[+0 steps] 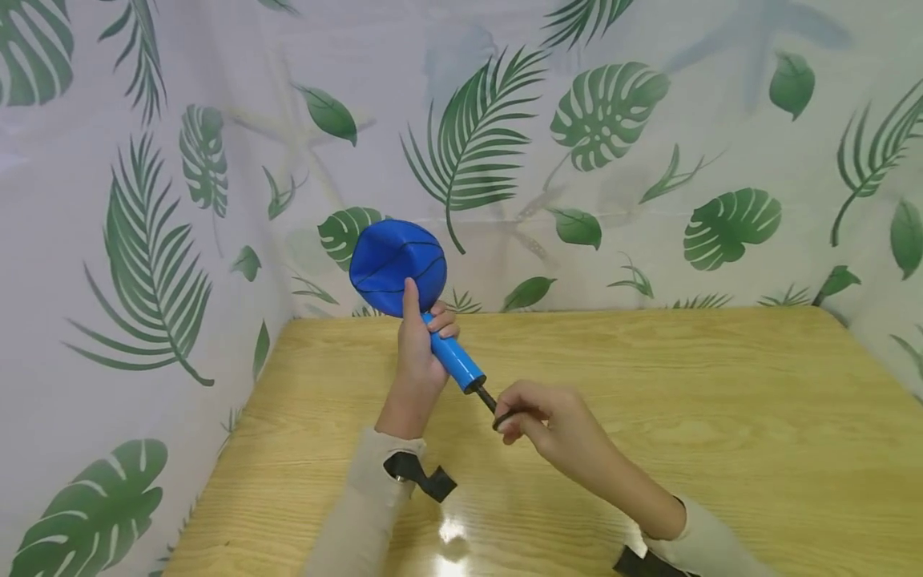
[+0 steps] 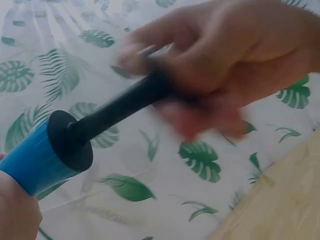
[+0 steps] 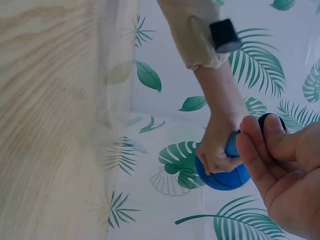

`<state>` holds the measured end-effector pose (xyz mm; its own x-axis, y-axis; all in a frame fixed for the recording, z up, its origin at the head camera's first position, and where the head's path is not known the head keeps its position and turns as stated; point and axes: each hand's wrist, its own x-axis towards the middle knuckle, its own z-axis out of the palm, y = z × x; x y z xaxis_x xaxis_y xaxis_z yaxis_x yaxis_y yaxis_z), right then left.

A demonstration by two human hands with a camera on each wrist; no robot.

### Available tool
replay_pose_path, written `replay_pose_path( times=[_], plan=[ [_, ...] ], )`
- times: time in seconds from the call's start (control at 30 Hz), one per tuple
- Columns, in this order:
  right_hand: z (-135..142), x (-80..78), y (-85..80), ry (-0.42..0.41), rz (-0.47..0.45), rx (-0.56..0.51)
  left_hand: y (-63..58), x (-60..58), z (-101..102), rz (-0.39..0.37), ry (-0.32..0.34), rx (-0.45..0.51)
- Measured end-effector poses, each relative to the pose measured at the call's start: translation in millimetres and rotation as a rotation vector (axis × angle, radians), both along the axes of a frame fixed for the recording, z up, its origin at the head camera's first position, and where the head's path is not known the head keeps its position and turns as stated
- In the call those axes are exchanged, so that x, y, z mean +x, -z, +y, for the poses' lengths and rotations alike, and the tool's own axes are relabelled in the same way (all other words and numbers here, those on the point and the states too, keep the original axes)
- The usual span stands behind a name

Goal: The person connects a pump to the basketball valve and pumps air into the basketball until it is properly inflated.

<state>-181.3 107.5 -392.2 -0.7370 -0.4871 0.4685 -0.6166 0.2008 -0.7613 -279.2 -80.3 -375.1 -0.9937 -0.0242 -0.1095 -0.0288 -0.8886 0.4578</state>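
A blue ball (image 1: 385, 250) with dark seams has a dented, creased surface and sits at the far end of a blue hand pump (image 1: 461, 365). My left hand (image 1: 421, 353) grips the pump barrel near the ball, its thumb stretched up against the ball's side. From the barrel's near end a black rod (image 2: 120, 107) sticks out. My right hand (image 1: 551, 421) holds the black handle at the rod's end between curled fingers and thumb; it is blurred in the left wrist view. Where pump and ball meet is hidden behind the left hand.
Below the hands spreads a wooden table (image 1: 692, 417). A white leaf-printed cloth (image 1: 497, 264) stands behind it and along the left side. Black straps hang at both wrists, one a left wrist strap (image 1: 425, 474).
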Motion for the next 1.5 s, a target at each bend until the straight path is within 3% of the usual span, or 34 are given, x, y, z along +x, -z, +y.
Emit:
replay_pose_path(
  times=[0.13, 0.27, 0.5, 0.67, 0.87, 0.97, 1.27, 1.4, 1.5],
  plan=[
    [13, 14.1, -5.8, -0.031, 0.010, 0.054, -1.6, -7.8, -16, -0.016, -0.042, 0.029],
    [19, 12.5, -8.1, -0.032, 0.032, 0.068, -1.1, -9.3, -16, -0.038, -0.061, 0.037],
    [2, -7.4, -9.0, 0.034, 0.007, 0.023, -2.2, 5.3, 10, -0.007, 0.007, 0.077],
    [-6, -3.9, -8.9, 0.030, 0.035, 0.031, -1.6, 3.9, 4, 0.005, 0.049, 0.078],
    [10, 16.2, -9.5, -0.018, 0.063, 0.050, -2.3, -7.0, -19, -0.012, -0.048, 0.089],
    [14, 17.4, -11.0, -0.022, 0.070, 0.046, -3.3, -7.6, -18, -0.022, -0.074, 0.070],
    [1, -8.3, -6.8, 0.058, 0.027, 0.005, -1.8, 8.4, 17, 0.013, 0.004, 0.019],
    [-3, -3.3, -4.6, 0.043, 0.039, 0.013, -0.6, 5.3, 11, 0.015, 0.049, 0.013],
    [1, 7.0, -4.9, 0.017, 0.066, 0.037, 0.0, -1.5, -2, 0.011, 0.043, 0.041]
  ],
)
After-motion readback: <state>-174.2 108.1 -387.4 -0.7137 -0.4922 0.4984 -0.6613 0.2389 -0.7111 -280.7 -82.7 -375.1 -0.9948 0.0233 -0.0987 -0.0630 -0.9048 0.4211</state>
